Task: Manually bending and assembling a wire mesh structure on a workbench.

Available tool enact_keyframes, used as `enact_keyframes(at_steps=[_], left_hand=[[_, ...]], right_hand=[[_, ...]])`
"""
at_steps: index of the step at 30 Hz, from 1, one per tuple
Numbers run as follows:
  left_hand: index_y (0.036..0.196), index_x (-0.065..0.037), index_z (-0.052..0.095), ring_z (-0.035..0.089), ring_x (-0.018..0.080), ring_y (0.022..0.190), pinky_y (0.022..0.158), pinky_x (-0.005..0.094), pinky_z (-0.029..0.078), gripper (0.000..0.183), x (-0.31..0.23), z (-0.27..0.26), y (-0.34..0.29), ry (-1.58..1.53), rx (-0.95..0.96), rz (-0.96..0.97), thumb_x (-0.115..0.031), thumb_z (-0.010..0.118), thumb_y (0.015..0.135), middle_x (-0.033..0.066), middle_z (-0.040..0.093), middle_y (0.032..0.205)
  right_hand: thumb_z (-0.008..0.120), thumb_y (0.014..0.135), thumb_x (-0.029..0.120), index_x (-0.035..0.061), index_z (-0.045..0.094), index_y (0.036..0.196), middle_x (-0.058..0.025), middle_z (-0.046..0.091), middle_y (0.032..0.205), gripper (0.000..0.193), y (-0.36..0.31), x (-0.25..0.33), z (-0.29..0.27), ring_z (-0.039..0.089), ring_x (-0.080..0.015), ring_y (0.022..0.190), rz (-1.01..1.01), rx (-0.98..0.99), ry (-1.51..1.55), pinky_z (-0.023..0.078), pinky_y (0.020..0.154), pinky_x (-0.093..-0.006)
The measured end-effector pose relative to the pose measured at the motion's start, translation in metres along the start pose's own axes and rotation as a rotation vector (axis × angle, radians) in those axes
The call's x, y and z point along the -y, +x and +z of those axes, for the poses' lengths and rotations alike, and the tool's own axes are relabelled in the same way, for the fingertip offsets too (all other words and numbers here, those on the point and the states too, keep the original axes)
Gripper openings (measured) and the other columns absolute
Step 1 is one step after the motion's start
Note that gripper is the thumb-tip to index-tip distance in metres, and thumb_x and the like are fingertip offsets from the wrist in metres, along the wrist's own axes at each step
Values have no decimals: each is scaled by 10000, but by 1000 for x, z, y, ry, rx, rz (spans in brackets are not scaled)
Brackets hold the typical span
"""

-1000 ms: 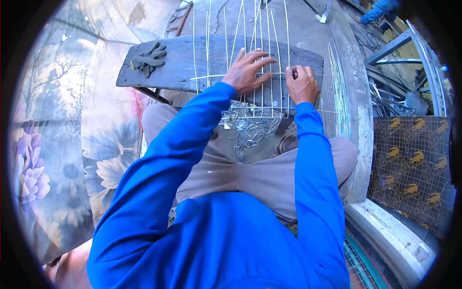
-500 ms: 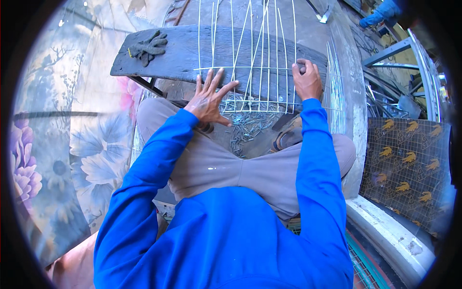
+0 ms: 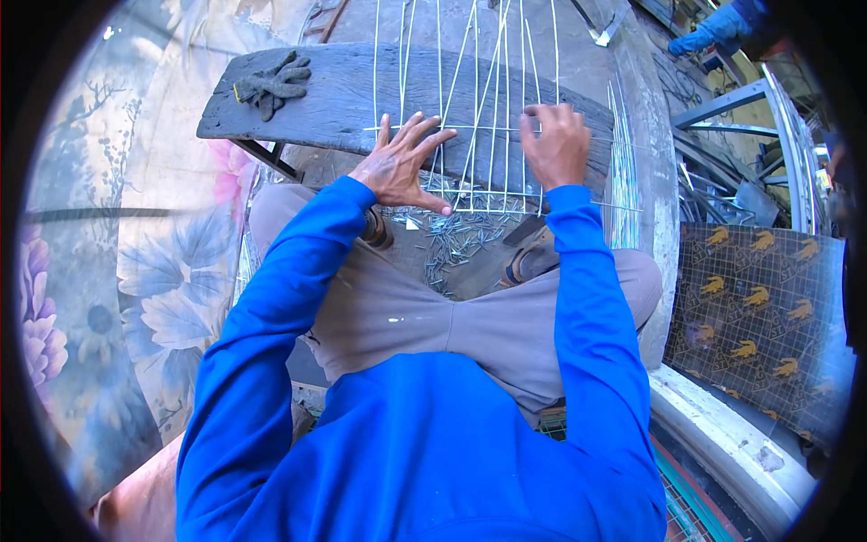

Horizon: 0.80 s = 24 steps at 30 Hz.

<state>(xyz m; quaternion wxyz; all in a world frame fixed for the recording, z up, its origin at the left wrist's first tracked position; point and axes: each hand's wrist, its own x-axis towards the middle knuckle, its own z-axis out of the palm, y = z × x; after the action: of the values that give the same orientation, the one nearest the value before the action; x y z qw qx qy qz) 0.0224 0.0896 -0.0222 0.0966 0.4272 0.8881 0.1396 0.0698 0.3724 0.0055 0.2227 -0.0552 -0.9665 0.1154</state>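
Long, thin pale metal rods [image 3: 473,135] lie side by side over a dark wooden bench [image 3: 343,86]; crossing rods run left to right under them. My left hand [image 3: 402,167] is open, fingers spread over the left part of this grid, fingertips by a crossing rod. My right hand [image 3: 557,149] is closed, its fingers curled toward the thumb over the same crossing rod, near the right-hand rods. It is slightly smeared by motion, and whatever it pinches is hidden.
A grey work glove [image 3: 271,86] lies on the bench's left end. Cut metal pieces [image 3: 447,244] are scattered on the floor between my legs. More thin rods [image 3: 624,172] lie at the right. A metal frame [image 3: 786,126] and a patterned dark sheet [image 3: 754,307] are farther right. Another person's blue sleeve [image 3: 709,32] shows at top right.
My right hand has moved left along the crossing rod, its fingers still curled. My left hand has shifted slightly right and away from me, still spread.
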Motion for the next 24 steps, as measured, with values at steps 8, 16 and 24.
enact_keyframes(at_steps=[8,16,24], left_hand=[[1503,-145,537,474,274,1467,1280,603,168,601,3,42,11,-56,-476,-120,-532,577,1044,102,563,1495],[1318,-140,665,612,251,1312,1242,523,311,417,-5,40,17,-149,-628,-146,-393,708,990,70,685,1319],[1341,-156,663,614,259,1290,1237,533,324,413,-5,39,16,-170,-642,-128,-374,698,992,89,680,1297]], right_hand=[[679,973,351,93,779,970,-158,724,1022,277,2,53,34,673,-352,1028,137,236,108,507,908,-501],[698,966,303,95,710,919,-99,668,985,213,-14,54,55,637,-317,980,29,49,105,483,848,-488],[713,969,357,150,775,1200,-48,671,1007,316,-23,59,49,615,-273,966,-89,49,29,473,838,-455]])
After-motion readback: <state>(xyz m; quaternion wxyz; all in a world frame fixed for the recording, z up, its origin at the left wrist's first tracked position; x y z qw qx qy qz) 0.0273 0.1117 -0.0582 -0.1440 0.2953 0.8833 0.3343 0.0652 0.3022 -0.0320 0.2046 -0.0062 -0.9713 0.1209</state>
